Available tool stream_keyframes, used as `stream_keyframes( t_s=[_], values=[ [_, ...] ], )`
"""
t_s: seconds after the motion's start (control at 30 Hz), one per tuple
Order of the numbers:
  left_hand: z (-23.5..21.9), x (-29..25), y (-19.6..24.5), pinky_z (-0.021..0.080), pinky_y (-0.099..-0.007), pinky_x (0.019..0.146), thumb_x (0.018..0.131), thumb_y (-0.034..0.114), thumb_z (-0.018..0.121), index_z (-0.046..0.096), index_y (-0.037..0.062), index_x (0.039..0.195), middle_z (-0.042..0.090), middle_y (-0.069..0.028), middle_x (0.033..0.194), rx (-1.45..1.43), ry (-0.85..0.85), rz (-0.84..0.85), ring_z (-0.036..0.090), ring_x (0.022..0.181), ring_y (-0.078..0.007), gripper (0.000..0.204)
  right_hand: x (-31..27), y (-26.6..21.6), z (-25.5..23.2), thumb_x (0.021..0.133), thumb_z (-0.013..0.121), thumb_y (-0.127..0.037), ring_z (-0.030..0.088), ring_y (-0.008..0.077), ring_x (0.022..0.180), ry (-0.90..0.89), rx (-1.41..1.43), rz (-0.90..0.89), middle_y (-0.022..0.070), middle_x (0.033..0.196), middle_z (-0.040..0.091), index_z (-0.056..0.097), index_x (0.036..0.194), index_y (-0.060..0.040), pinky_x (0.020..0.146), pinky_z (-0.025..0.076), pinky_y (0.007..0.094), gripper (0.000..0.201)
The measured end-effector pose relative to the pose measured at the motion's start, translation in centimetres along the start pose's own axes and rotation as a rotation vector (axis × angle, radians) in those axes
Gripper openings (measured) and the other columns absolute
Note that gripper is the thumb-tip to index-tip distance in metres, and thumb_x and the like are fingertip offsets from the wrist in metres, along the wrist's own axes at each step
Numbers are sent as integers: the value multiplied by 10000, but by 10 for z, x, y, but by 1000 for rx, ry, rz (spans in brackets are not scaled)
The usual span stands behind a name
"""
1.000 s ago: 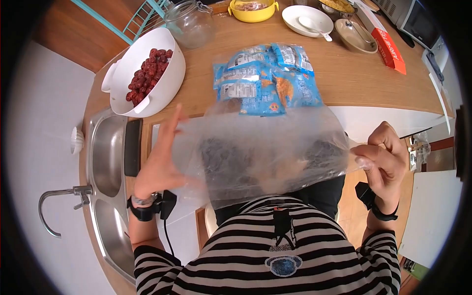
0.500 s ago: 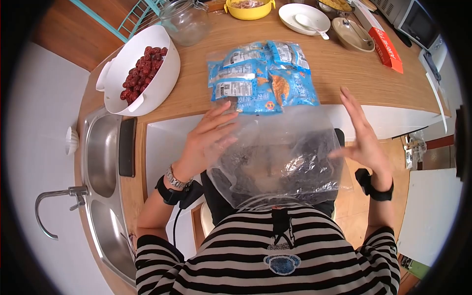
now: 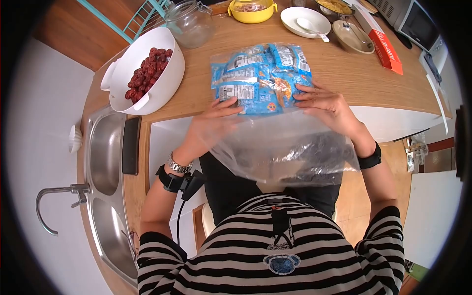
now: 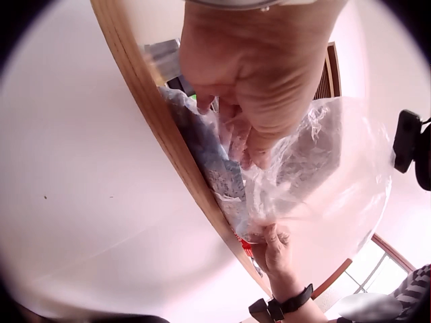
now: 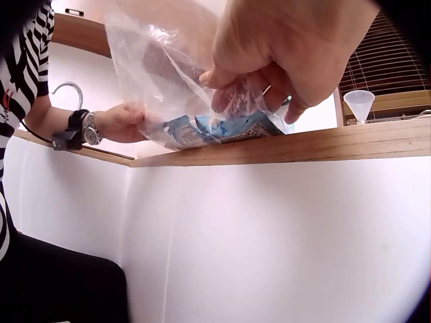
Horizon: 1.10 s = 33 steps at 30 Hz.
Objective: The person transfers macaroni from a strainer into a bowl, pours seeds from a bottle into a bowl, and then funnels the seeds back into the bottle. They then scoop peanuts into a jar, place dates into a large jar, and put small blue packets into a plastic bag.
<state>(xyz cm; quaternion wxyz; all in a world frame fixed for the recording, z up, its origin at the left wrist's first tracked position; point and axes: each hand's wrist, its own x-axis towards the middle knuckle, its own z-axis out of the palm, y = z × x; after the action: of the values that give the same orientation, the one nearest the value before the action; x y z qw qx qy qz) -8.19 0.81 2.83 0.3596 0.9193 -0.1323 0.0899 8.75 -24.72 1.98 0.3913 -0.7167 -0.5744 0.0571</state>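
A large clear plastic bag (image 3: 290,152) holds several blue snack packets (image 3: 265,81) with white printed labels. Its packed end lies on the wooden counter, and the loose, crumpled end hangs over the front edge above the person's lap. The left hand (image 3: 211,128) rests on the bag's left side, its extended fingertips beside the lower left packet. On the other side, the right hand (image 3: 332,110) lays its spread fingers over the lower right packets, through the film. Bunched film (image 4: 269,185) shows around the left fingertips in the left wrist view.
A white basin (image 3: 169,78) of red dates (image 3: 150,73) stands left, near a glass jar (image 3: 189,24) and the steel sink (image 3: 105,157). Behind the bag are a yellow pot (image 3: 252,14), a white plate (image 3: 319,19), a beige bowl (image 3: 351,42) and a red-and-white box (image 3: 386,51).
The right hand let go of the bag's lower right corner, lifted off, then came forward onto the packets. The left hand moved right and forward onto the bag. The film has sunk and crumpled.
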Motion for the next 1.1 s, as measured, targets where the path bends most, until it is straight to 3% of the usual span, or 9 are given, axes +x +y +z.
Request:
stream_keyframes(
  t_s=[0.33,0.4,0.67,0.77,0.83,0.87,0.93,1.07,1.1],
  values=[
    [10,4,10,289,-355,931,767,171,562,598,36,919,591,-67,969,-23,70,75,522,977,-195,207,4,-9,1,780,544,-161,563,201,886,40,229,-2,94,836,620,622,855,-25,906,341,352,174],
    [13,4,12,371,-294,841,822,206,507,593,-4,894,617,-87,842,-484,291,-220,572,835,-154,238,6,-7,4,846,462,-240,560,122,748,134,438,257,72,740,619,622,797,-5,766,411,273,288],
    [13,29,0,427,-277,651,828,222,505,562,-33,864,523,-23,530,-545,651,-576,518,570,-71,264,38,3,13,826,505,-262,487,95,377,423,432,564,63,453,527,567,667,52,373,364,221,357],
    [8,35,4,416,-329,685,808,187,522,516,-25,983,520,-69,627,1,776,-553,522,629,-133,275,42,7,17,803,534,-200,487,120,340,491,373,567,77,453,527,570,680,49,350,362,235,280],
    [6,40,16,383,-374,797,785,216,550,481,18,1073,538,-123,910,716,829,46,506,870,-227,356,44,7,19,785,548,-167,485,111,339,541,194,563,86,434,515,574,692,52,362,379,244,239],
    [6,45,22,383,-374,797,785,216,550,481,18,1073,538,-123,910,714,834,42,506,870,-227,356,44,7,19,785,548,-167,485,111,339,536,190,561,86,434,515,574,692,52,362,379,244,239],
    [6,57,32,245,-468,920,789,304,523,445,81,1146,408,-129,1184,698,309,183,320,1139,-308,429,44,5,19,768,551,-114,504,157,356,534,203,580,92,456,522,564,794,46,383,400,276,162],
    [14,71,7,158,-511,953,789,415,472,395,133,1197,320,-105,1281,659,153,-14,221,1210,-326,502,46,-10,14,740,563,-88,576,213,565,652,-162,447,127,663,582,535,911,21,523,446,312,205],
    [13,72,4,147,-524,952,793,432,452,382,135,1206,291,-110,1297,630,134,-23,210,1213,-332,513,47,-16,10,725,569,-82,547,239,750,613,-363,182,146,803,562,517,948,7,639,435,337,246]
  ],
)
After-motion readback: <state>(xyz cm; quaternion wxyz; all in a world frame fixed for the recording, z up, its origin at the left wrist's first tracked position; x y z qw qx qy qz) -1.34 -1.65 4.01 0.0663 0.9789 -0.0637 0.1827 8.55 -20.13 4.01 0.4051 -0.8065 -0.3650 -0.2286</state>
